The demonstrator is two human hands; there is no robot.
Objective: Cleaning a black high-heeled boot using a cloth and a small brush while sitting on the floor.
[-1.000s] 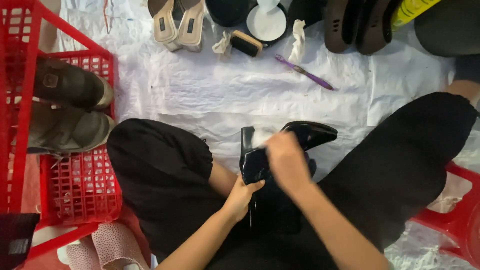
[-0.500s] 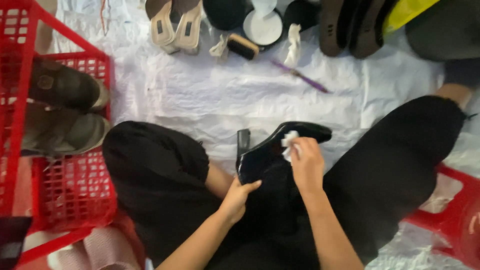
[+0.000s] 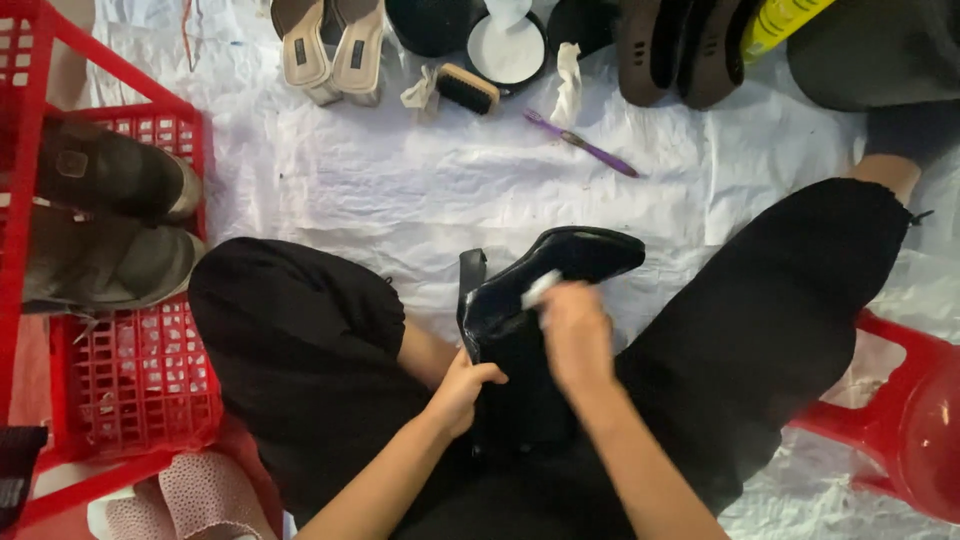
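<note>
The scene is brightly and evenly lit, with soft daylight-like light and no hard shadows. The crinkled white sheet (image 3: 420,190) on the floor reflects much of it and looks close to washed out in places. The black trousers (image 3: 290,340) fall so dark that their folds barely show. A pale sheen runs along the glossy black shoe (image 3: 560,265). The right hand (image 3: 575,335) is smeared by motion blur, while the left hand (image 3: 462,392) stays fairly sharp. Focus holds well across the frame, and the red crate (image 3: 130,390) at the edge shows slight wide-angle stretch.
</note>
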